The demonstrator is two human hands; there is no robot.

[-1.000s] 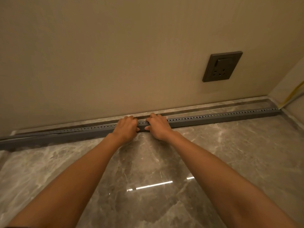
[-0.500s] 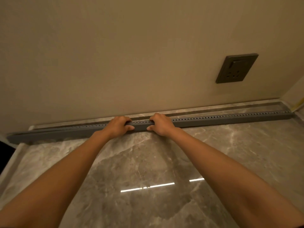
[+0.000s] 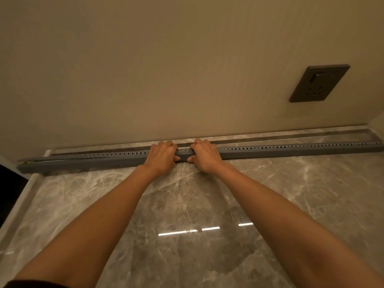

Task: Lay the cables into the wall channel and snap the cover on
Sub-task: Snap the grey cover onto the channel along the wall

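A long grey slotted wall channel [image 3: 291,149] lies on the marble floor along the foot of the beige wall, running from far left to the right edge. My left hand [image 3: 163,155] and my right hand [image 3: 204,154] grip it side by side near its middle, fingers curled over its top and thumbs on its front face. A small gap of channel shows between the hands. A flat grey strip [image 3: 291,135] lies behind the channel against the wall. A hint of yellow shows at the channel's left end [image 3: 27,162]; the cables inside are hidden.
A dark wall socket [image 3: 319,83] sits on the wall at upper right. The glossy marble floor [image 3: 187,204] stretches toward me with light reflections. A dark opening lies at the far left [image 3: 8,183]. A side wall closes the corner at far right.
The view has shifted so the channel's left end shows and the socket sits further right. My hands have come a little closer together on the channel and keep their grip.
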